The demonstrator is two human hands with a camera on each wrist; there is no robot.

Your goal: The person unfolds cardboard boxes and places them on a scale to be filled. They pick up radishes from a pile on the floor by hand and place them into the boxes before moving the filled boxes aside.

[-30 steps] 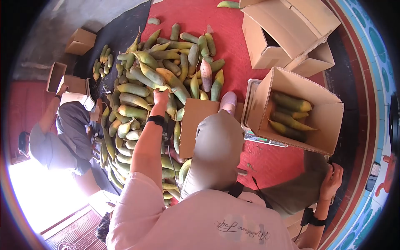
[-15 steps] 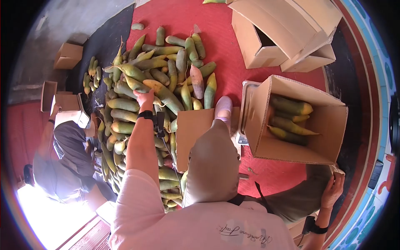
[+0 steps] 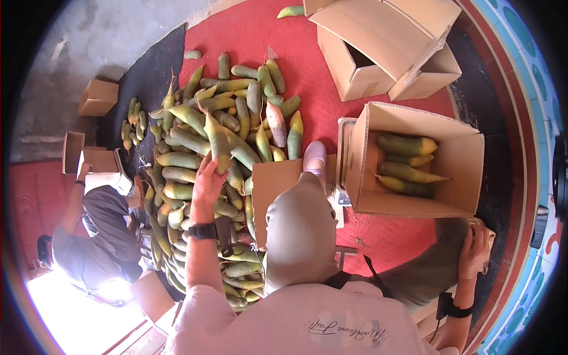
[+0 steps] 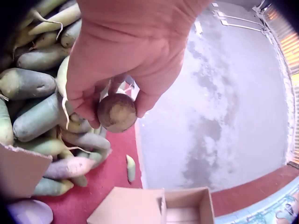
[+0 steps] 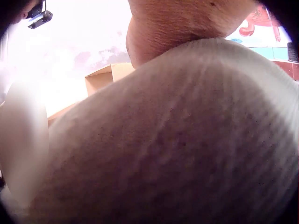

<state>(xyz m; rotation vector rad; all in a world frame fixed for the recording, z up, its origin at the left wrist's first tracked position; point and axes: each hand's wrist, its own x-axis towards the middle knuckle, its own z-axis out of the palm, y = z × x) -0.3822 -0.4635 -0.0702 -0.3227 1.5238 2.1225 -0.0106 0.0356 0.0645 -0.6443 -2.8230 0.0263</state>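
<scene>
My left hand (image 3: 208, 183) grips a green radish (image 3: 220, 143) by its blunt end, above the big heap of radishes (image 3: 180, 160). The left wrist view has that hand (image 4: 133, 51) with fingers and thumb round the held radish (image 4: 117, 113), its round end facing the camera. At the right, my right hand (image 3: 473, 253) rests on the trousered knee; in the right wrist view only part of the hand (image 5: 187, 25) shows against the fabric (image 5: 177, 135). Several radishes (image 3: 408, 171) lie in an open cardboard box (image 3: 455, 189) standing on a scale (image 3: 344, 136).
More cardboard boxes (image 3: 361, 41) stand at the upper right on the red floor covering (image 3: 302, 77). A flat cardboard piece (image 3: 269, 180) lies by my foot (image 3: 315, 157). Another person (image 3: 106, 236) sits at the left beside small boxes (image 3: 97, 97).
My left hand has drawn a radish up from the heap and back toward my body, turning it upright in the head view. My right hand stays by the knee.
</scene>
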